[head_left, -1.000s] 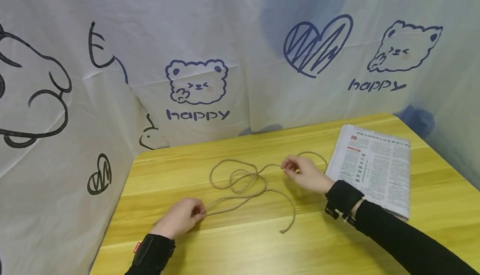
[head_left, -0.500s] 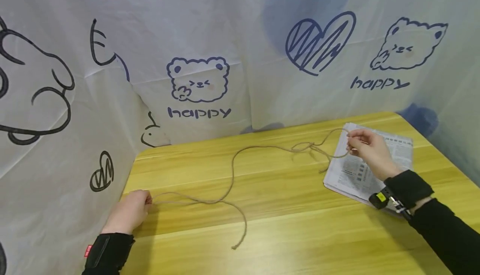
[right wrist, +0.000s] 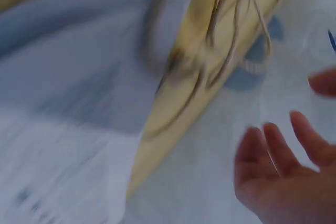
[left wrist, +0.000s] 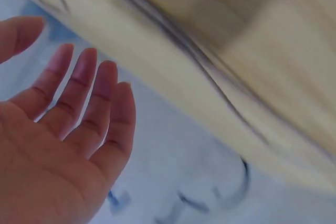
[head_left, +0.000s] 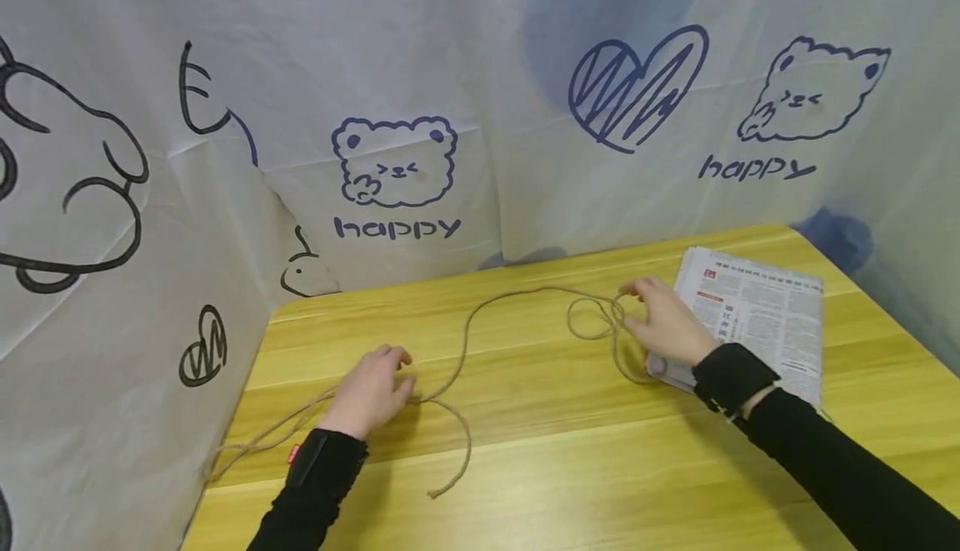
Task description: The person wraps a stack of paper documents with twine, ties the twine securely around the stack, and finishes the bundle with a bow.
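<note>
A thin brown rope [head_left: 467, 343] lies spread across the yellow table. Its left part runs doubled to the table's left edge, and one loose end curves toward the front. My left hand [head_left: 369, 393] hovers over the doubled strands with parted fingers; the left wrist view shows the palm [left wrist: 47, 171] bare and the fingers relaxed. At the rope's right end, small loops [head_left: 592, 318] lie on the wood. My right hand [head_left: 663, 319] is just beside these loops, thumb and fingers apart. In the right wrist view the right hand [right wrist: 294, 177] holds nothing, and the rope [right wrist: 231, 40] shows past it.
A folded newspaper [head_left: 772, 326] lies at the right of the table [head_left: 555, 468], partly under my right forearm. A white cloth [head_left: 525, 101] with blue drawings hangs behind the table and along its sides.
Both hands pulled the rope out sideways, then let go of it. Since then they have come back inward. The bunched loops now stretch into a long line with small loops at the right.
</note>
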{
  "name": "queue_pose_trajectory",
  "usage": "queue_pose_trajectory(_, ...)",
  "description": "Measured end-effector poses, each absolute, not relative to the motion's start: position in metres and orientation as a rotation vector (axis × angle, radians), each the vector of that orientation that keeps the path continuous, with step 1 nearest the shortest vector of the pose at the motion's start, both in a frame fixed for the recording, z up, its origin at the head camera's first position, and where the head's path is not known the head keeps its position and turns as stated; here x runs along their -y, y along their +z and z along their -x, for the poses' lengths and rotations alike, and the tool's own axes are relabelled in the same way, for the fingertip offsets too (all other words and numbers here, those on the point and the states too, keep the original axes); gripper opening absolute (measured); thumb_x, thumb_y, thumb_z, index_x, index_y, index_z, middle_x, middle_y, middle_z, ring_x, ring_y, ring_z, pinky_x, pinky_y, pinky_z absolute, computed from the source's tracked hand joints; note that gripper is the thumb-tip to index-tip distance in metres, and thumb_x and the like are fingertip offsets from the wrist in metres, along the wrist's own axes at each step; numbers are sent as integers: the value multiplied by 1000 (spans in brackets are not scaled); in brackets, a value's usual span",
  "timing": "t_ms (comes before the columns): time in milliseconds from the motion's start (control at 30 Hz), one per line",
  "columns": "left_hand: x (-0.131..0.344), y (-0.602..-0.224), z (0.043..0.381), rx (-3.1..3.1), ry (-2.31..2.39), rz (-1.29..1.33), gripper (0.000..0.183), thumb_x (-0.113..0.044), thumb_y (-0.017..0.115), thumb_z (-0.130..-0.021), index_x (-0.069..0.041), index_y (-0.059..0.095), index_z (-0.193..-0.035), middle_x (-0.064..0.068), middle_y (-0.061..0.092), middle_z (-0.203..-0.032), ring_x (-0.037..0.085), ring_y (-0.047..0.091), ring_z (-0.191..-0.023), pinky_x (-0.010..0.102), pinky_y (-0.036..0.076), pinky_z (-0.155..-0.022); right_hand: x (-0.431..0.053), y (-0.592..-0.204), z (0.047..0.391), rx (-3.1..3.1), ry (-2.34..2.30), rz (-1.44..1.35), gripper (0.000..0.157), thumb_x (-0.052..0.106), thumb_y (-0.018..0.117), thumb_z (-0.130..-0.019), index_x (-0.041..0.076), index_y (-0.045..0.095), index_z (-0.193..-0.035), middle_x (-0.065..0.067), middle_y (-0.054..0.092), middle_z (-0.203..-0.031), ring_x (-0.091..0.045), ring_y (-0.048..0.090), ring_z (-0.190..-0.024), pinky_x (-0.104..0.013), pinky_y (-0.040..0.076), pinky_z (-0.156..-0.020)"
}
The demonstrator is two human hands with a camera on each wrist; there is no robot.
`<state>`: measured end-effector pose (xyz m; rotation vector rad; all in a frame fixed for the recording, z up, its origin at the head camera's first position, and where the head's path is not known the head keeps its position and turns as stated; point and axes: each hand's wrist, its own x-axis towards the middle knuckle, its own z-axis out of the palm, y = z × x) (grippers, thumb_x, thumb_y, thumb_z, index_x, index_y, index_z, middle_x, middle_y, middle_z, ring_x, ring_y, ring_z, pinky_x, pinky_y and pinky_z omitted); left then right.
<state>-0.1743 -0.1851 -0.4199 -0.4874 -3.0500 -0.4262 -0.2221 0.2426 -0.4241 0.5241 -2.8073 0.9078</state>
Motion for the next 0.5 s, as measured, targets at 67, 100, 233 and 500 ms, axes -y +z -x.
queue_pose_trajectory(67,164,-427,182,3088,-449,514,30,-23,62,-91,-4,60,-114,12,60,-104,29,59,-93,41,49,-77,-227,-430,231,2878,871,-587,46,9,60,-87,-5,48,-129,-27,48,-124,-44,47,-113,-57,40,-92)
queue_pose_trajectory(100,155,-431,185,3102,-450,528,30,-23,63,-91,-3,59,-114,11,60,-103,29,59,-92,41,50,-77,-221,-434,236,2909,840,-607,50,10,62,-86,-5,46,-131,-28,47,-126,-46,46,-115,-57,39,-94)
queue_pose_trajectory(233,132,-442,191,3161,-416,568,30,-12,66,-85,-3,57,-111,10,59,-97,27,59,-84,38,51,-71,-208,-451,252,3027,723,-585,65,15,64,-85,-7,35,-140,-35,40,-133,-53,38,-121,-61,34,-98)
queue_pose_trajectory(500,136,-447,192,3153,-822,546,13,-5,53,-92,-3,58,-105,11,55,-97,23,54,-82,37,46,-70,-212,-472,264,3037,721,-516,69,8,62,-80,-8,32,-140,-33,52,-119,-48,51,-106,-54,44,-86)
